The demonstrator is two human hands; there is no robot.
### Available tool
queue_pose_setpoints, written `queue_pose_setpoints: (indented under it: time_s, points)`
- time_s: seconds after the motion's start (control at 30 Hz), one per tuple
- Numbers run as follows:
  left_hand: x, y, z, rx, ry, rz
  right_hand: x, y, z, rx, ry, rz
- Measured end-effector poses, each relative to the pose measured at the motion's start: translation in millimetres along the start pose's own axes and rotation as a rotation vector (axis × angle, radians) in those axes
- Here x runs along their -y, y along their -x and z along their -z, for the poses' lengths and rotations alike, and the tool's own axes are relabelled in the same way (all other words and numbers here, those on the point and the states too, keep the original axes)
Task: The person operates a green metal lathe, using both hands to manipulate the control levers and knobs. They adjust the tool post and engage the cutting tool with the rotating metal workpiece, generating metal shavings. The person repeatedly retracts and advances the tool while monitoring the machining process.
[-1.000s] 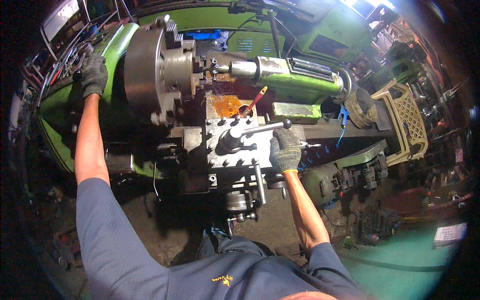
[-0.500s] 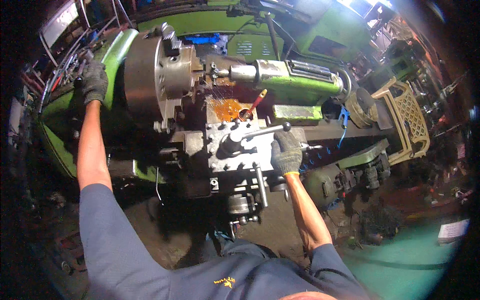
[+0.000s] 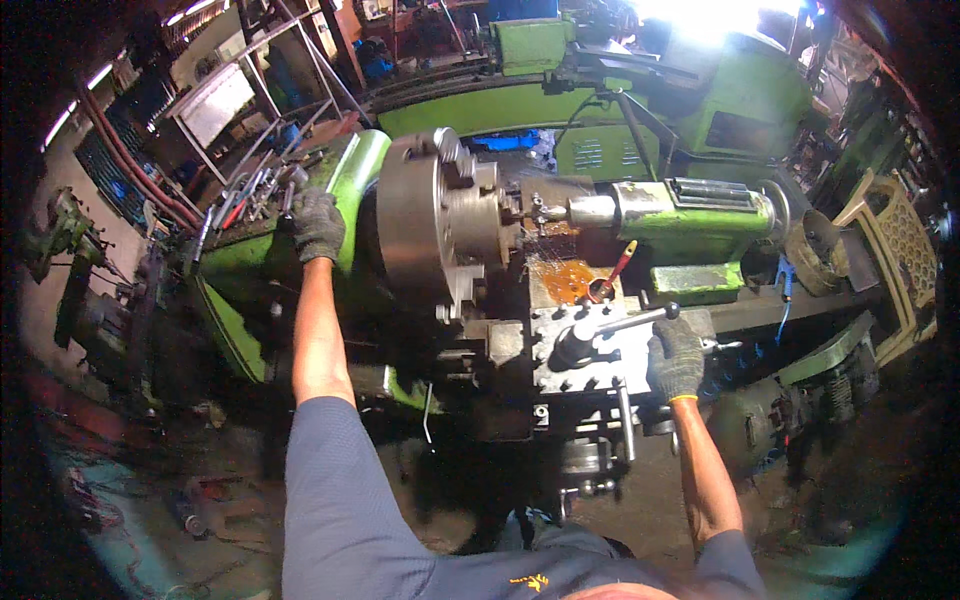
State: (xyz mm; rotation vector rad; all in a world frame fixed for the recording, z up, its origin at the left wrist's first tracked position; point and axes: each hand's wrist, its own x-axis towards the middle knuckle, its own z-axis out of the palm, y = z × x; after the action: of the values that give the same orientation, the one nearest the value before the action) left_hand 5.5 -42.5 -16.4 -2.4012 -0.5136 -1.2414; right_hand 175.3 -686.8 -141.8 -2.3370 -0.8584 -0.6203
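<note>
A green lathe fills the middle of the view. My left hand, in a dark knit glove, rests at the headstock, left of the big steel chuck; its fingers look stretched over the edge, next to loose tools. My right hand, gloved too, lies with fingers extended against the right side of the tool post, just below the end of its clamping lever. A red-handled brush stands in a small pot behind the tool post, beside an orange-brown oily patch.
The tailstock stands right of the chuck. Several hand tools lie on the headstock. A beige plastic chair and a round metal tin are at the right. Another green machine stands behind. Handwheels project toward me below the tool post.
The view has swung left, so the lathe and both hands appear farther right and lower. Both hands keep their places on the machine.
</note>
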Motion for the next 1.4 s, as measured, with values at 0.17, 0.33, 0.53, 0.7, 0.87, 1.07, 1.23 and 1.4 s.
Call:
queue_pose_setpoints:
  time_s: [0.17, 0.33, 0.53, 0.7, 0.87, 1.07, 1.23, 1.4]
  points:
    - [-5, -2, 2, -0.034, 0.013, -0.023, 6, -7, 8, -0.025, -0.017, 0.054]
    - [5, 0, -4, 0.016, -0.011, -0.054, 11, -6, 12, 0.015, -0.013, 0.011]
    - [-2, 0, -2, 0.028, 0.020, 0.008, 3, -1, 6, 0.018, 0.010, -0.005]
    - [1, -1, -5, -0.003, -0.009, -0.060, -1, 0, 4, 0.014, -0.012, -0.001]
    - [-2, -1, -10, -0.032, 0.012, -0.062, -5, 4, 2, 0.009, -0.006, -0.008]
    - [10, -1, -7, -0.039, 0.006, -0.091, -11, 5, -4, 0.044, -0.024, -0.032]
    - [-23, -8, 10, 0.021, 0.009, 0.047, -10, 7, -1, -0.008, -0.020, -0.026]
    - [2, -3, 12, -0.052, -0.098, -0.060, 0, -2, 0, 0.107, -0.054, -0.070]
